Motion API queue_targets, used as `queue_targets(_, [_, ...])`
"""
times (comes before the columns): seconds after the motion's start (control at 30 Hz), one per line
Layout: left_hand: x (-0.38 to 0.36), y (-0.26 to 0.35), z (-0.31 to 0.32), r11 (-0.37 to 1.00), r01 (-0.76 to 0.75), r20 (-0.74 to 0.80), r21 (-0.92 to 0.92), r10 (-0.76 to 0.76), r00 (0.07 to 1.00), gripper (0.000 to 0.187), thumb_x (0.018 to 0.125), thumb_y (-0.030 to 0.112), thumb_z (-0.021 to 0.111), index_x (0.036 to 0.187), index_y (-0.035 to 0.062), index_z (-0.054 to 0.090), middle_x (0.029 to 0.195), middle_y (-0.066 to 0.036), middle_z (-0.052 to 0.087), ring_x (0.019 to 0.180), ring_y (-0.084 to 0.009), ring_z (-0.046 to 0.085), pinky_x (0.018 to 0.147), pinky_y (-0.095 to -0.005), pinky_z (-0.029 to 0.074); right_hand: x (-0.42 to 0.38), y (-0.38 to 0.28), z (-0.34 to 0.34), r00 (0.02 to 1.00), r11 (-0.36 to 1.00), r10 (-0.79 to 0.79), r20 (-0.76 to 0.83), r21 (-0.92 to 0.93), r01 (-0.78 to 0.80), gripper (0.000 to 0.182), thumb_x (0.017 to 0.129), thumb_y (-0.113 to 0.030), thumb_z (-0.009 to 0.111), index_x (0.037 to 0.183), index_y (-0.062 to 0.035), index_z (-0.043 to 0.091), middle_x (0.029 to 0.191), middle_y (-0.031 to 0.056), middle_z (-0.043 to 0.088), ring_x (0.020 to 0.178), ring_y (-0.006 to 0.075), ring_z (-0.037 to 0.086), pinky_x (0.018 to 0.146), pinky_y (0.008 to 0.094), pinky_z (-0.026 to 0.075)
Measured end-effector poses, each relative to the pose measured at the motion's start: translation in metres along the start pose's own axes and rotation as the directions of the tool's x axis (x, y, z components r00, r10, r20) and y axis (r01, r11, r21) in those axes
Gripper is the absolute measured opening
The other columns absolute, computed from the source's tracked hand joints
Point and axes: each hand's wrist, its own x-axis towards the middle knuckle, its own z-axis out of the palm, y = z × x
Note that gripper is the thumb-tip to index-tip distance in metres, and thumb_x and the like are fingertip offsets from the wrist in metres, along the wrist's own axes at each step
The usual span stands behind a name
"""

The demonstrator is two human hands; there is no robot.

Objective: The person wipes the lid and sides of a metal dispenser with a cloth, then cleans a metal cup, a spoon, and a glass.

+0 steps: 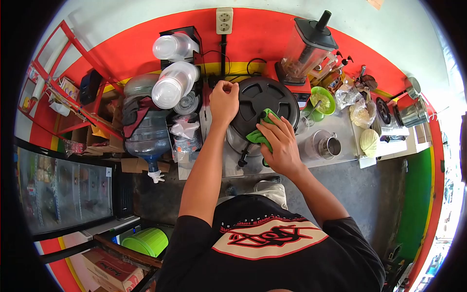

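Observation:
A round black lid (258,100) tops a metal container with a black tap at its front. My right hand (278,143) presses a green cloth (258,138) against the lid's front right part, its fingers bent over the cloth. At the lid's left edge is my left hand (224,100), raised with the fingers curled together; whether anything small is between them is hidden.
To the left are stacked plastic cups (170,90) and a large water bottle (148,136). A blender (304,53), a green bowl (322,101) and a metal pitcher (327,146) stand to the right. A green bin (146,242) is at the lower left.

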Motion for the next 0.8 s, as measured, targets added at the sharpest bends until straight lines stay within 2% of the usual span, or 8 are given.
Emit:
queue_targets(0.1, [0.0, 0.005, -0.003, 0.999, 0.044, 0.038, -0.002, -0.044, 0.998, 0.029, 0.094, 0.03, 0.073, 0.095, 0.0012, 0.07, 0.089, -0.014, 0.076, 0.085, -0.0296, 0.074, 0.082, -0.041, 0.055, 0.005, -0.004, 0.004, 0.998, 0.998, 0.008, -0.069, 0.055, -0.004, 0.042, 0.079, -0.006, 0.066, 0.121, -0.002, 0.068, 0.122, 0.0148, 0.069, 0.131, 0.0344, 0.058, 0.116, 0.0539, 0.039])
queue_targets(0.33, [0.001, 0.004, -0.002, 0.999, 0.043, 0.037, -0.008, -0.043, 0.998, 0.029, 0.094, 0.029, 0.073, 0.094, 0.0003, 0.071, 0.087, -0.013, 0.076, 0.082, -0.0269, 0.074, 0.08, -0.0396, 0.056, 0.017, 0.015, -0.005, 0.998, 0.964, -0.031, -0.06, 0.262, 0.046, 0.013, 0.079, 0.0, 0.061, 0.09, -0.0042, 0.06, 0.092, 0.0094, 0.064, 0.095, 0.0311, 0.062, 0.096, 0.0475, 0.044])
queue_targets(0.4, [0.001, 0.004, -0.003, 0.998, 0.07, 0.047, -0.007, -0.069, 0.996, 0.03, 0.095, 0.028, 0.074, 0.097, -0.0024, 0.072, 0.085, -0.011, 0.076, 0.078, -0.0199, 0.071, 0.077, -0.0354, 0.054, 0.02, 0.022, -0.011, 0.999, 0.974, -0.036, -0.039, 0.222, 0.044, 0.012, 0.079, 0.001, 0.061, 0.089, -0.0055, 0.059, 0.091, 0.0081, 0.064, 0.094, 0.0301, 0.061, 0.093, 0.046, 0.042])
queue_targets(0.5, [-0.001, 0.007, -0.004, 1.0, 0.008, 0.015, 0.027, -0.008, 1.0, 0.03, 0.095, 0.028, 0.073, 0.096, -0.0021, 0.072, 0.085, -0.011, 0.076, 0.078, -0.02, 0.071, 0.077, -0.0354, 0.054, 0.023, 0.032, -0.019, 0.999, 0.979, -0.043, -0.029, 0.197, 0.048, 0.011, 0.08, 0.001, 0.06, 0.087, -0.0082, 0.058, 0.086, 0.0061, 0.062, 0.09, 0.0289, 0.06, 0.089, 0.0448, 0.039])
queue_targets(0.63, [0.0, 0.005, -0.004, 0.999, 0.003, 0.001, 0.036, -0.003, 1.0, 0.03, 0.095, 0.028, 0.074, 0.095, -0.0019, 0.072, 0.085, -0.011, 0.076, 0.079, -0.0199, 0.072, 0.078, -0.0353, 0.054, 0.034, 0.038, -0.047, 0.989, 0.986, -0.07, 0.129, 0.157, 0.049, 0.007, 0.082, -0.001, 0.059, 0.084, -0.0069, 0.061, 0.08, 0.0103, 0.063, 0.086, 0.0321, 0.061, 0.088, 0.044, 0.041])
queue_targets(0.7, [0.0, 0.003, -0.003, 1.0, -0.013, 0.014, 0.016, 0.013, 1.0, 0.03, 0.095, 0.028, 0.074, 0.095, -0.0017, 0.072, 0.085, -0.011, 0.076, 0.08, -0.0195, 0.072, 0.079, -0.0351, 0.054, 0.037, 0.044, -0.057, 0.994, 0.989, 0.105, -0.03, 0.109, -0.101, 0.003, 0.083, -0.003, 0.059, 0.082, -0.0046, 0.061, 0.081, 0.0126, 0.064, 0.085, 0.0356, 0.062, 0.082, 0.0455, 0.045])
queue_targets(0.73, [-0.001, 0.003, -0.003, 1.0, -0.01, 0.015, 0.014, 0.01, 1.0, 0.03, 0.095, 0.028, 0.074, 0.095, -0.0017, 0.072, 0.085, -0.011, 0.076, 0.08, -0.0195, 0.072, 0.079, -0.0351, 0.054, 0.039, 0.045, -0.063, 0.974, 0.951, 0.223, -0.037, 0.226, -0.209, 0.007, 0.082, -0.003, 0.062, 0.088, -0.0016, 0.066, 0.082, 0.0144, 0.065, 0.083, 0.0387, 0.063, 0.079, 0.0474, 0.049])
queue_targets(0.8, [0.0, 0.006, -0.003, 0.999, 0.037, 0.035, -0.005, -0.037, 0.999, 0.03, 0.095, 0.028, 0.074, 0.095, -0.0014, 0.072, 0.085, -0.011, 0.076, 0.08, -0.0196, 0.072, 0.079, -0.0346, 0.054, 0.04, 0.04, -0.06, 0.966, 0.914, 0.257, -0.029, 0.333, -0.233, 0.011, 0.082, -0.003, 0.064, 0.092, -0.0008, 0.068, 0.083, 0.0149, 0.066, 0.082, 0.0391, 0.063, 0.08, 0.0474, 0.051])
